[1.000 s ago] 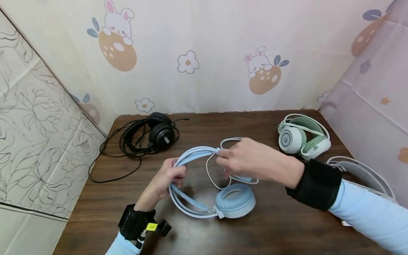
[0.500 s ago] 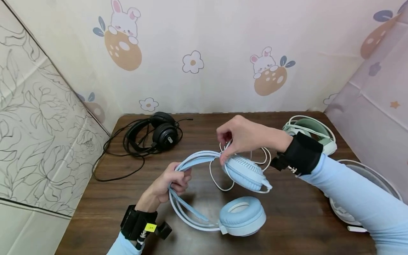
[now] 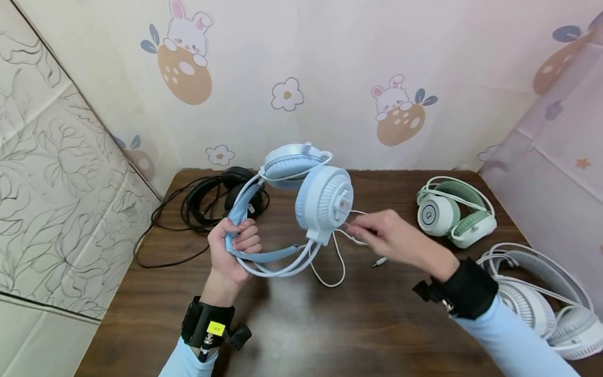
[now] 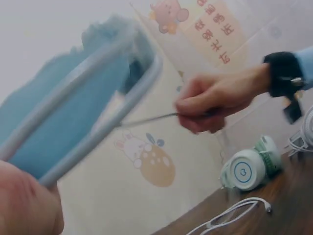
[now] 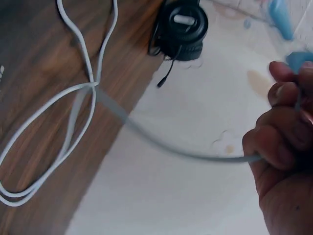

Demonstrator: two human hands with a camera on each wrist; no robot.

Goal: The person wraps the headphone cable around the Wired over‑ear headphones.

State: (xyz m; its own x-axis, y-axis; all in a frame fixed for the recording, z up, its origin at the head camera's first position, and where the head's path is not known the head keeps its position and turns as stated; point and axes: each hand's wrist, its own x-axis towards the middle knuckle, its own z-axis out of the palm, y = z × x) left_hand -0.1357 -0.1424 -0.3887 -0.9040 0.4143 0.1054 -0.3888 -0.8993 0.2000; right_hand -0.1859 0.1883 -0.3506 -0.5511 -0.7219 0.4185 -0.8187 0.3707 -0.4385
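Note:
My left hand (image 3: 234, 248) grips the padded headband of the light-blue headphones (image 3: 327, 204), which it holds up over the table. Both ear cups hang off to the right of the band, one behind the other. With curled fingers, my right hand (image 3: 393, 235) holds the white cable (image 5: 181, 154) just right of the nearer cup. In the left wrist view a stretch of cable (image 4: 149, 120) runs taut between the headband and the right hand (image 4: 222, 103). Looped cable lies on the table, its plug (image 3: 379, 261) below the right hand.
Black headphones (image 3: 247, 204) with a coiled black cord lie at the back left of the wooden table (image 3: 301, 340). Green-and-white headphones (image 3: 433, 215) sit at the back right. White-and-grey headphones (image 3: 525, 309) lie at the right edge, partly behind the right sleeve.
The left hand has lifted and turned the blue headphones, so the cups point up and right. The right hand has left the cup, moved right and down, and now holds the cable.

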